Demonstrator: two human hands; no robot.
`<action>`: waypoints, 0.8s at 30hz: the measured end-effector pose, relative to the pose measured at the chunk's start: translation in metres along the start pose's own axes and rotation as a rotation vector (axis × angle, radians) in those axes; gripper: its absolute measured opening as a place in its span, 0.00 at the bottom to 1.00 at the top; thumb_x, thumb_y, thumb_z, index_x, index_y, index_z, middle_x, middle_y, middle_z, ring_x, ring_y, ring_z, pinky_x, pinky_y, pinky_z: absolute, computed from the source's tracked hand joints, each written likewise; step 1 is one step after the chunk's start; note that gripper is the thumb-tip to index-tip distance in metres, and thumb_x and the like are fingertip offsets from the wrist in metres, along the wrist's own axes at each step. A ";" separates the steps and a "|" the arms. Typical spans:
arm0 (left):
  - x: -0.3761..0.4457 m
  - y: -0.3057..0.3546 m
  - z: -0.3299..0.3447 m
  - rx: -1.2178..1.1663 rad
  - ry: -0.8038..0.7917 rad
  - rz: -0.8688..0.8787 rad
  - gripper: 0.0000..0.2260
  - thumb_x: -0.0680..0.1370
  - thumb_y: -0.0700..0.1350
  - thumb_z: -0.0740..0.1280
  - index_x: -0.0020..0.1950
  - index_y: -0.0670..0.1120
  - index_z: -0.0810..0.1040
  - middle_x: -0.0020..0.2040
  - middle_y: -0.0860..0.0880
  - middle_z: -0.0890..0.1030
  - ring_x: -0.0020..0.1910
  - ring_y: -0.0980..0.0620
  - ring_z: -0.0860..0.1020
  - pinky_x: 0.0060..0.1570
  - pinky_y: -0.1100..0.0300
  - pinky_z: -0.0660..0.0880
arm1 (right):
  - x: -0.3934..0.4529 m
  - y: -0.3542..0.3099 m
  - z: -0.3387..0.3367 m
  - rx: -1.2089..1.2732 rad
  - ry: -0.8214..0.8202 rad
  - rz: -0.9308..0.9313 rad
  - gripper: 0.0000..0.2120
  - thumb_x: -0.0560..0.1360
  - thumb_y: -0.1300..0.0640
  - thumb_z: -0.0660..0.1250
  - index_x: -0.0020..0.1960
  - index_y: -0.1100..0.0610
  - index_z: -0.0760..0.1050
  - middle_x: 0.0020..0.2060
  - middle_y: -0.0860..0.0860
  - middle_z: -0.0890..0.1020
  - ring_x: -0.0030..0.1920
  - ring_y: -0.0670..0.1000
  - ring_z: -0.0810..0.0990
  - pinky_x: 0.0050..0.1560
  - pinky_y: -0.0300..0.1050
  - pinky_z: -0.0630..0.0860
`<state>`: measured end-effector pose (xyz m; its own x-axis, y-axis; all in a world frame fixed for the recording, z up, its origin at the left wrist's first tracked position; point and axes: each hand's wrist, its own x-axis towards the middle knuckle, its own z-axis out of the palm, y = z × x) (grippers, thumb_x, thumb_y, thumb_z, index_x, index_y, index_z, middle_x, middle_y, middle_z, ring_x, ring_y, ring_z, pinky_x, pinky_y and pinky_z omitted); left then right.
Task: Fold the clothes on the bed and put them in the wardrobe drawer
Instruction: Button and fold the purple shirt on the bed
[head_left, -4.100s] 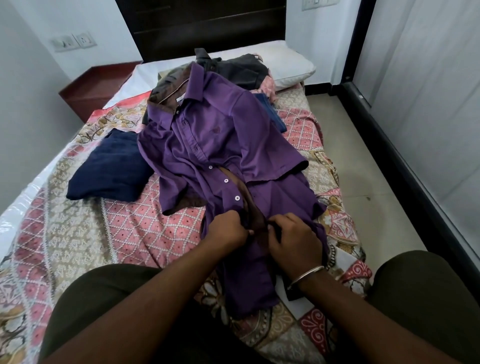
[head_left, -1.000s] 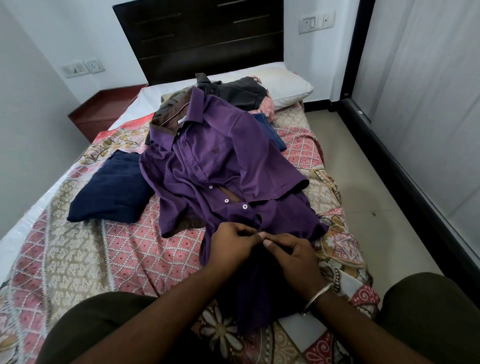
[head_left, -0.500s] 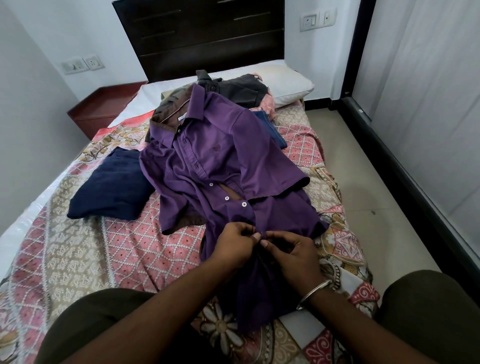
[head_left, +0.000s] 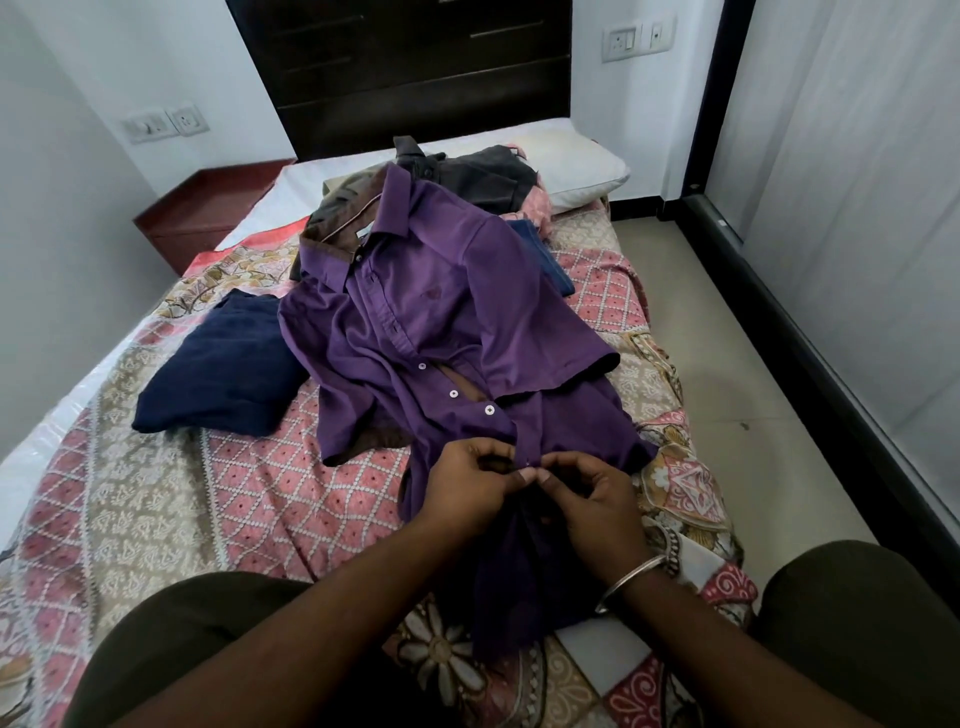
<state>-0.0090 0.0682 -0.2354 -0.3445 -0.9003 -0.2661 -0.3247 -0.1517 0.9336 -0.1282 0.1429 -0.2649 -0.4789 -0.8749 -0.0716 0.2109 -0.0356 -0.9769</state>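
Both sets of fingers are curled and meet at the front placket of the purple shirt, pinching its lower edges together. The left hand grasps the button side; the right hand, with a thin metal bangle at the wrist, grasps the buttonhole side. The shirt is smooth, slightly glossy woven cloth with small white buttons, a pointed collar and a brown inner lining; it lies spread face-up along the bed, collar towards the headboard, hem towards the person. The bedcover is a patterned patchwork of pink lattice and beige floral panels. To the left lies a soft, matte navy folded garment, touching the shirt's sleeve. Beyond the collar sits a heap of dark grey clothes against a white pillow. Compared with four seconds ago, the brown-lined gap low on the placket is closed, the hands are a little higher on the shirt, and three buttons above remain undone.
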 end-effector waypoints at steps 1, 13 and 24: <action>-0.001 0.001 0.000 -0.021 -0.005 -0.008 0.08 0.69 0.36 0.77 0.39 0.49 0.85 0.42 0.44 0.86 0.47 0.42 0.85 0.57 0.40 0.78 | 0.000 0.001 0.000 -0.004 0.000 0.012 0.06 0.74 0.69 0.70 0.45 0.59 0.80 0.37 0.52 0.85 0.36 0.44 0.83 0.32 0.38 0.78; -0.007 0.013 0.002 -0.190 -0.013 -0.078 0.08 0.70 0.29 0.74 0.47 0.37 0.82 0.46 0.35 0.84 0.43 0.44 0.84 0.47 0.53 0.82 | 0.000 -0.006 0.003 0.048 0.030 0.024 0.02 0.74 0.63 0.71 0.44 0.58 0.82 0.35 0.51 0.85 0.35 0.46 0.83 0.30 0.39 0.78; -0.011 0.018 0.004 -0.198 -0.009 -0.133 0.04 0.75 0.34 0.72 0.44 0.42 0.81 0.35 0.46 0.82 0.31 0.57 0.79 0.31 0.66 0.75 | -0.001 -0.006 0.002 0.066 0.036 0.048 0.04 0.75 0.66 0.69 0.44 0.58 0.81 0.34 0.49 0.85 0.35 0.44 0.82 0.30 0.38 0.77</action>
<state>-0.0143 0.0769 -0.2163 -0.3186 -0.8632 -0.3916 -0.1890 -0.3470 0.9186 -0.1273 0.1427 -0.2585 -0.4971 -0.8585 -0.1263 0.2895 -0.0268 -0.9568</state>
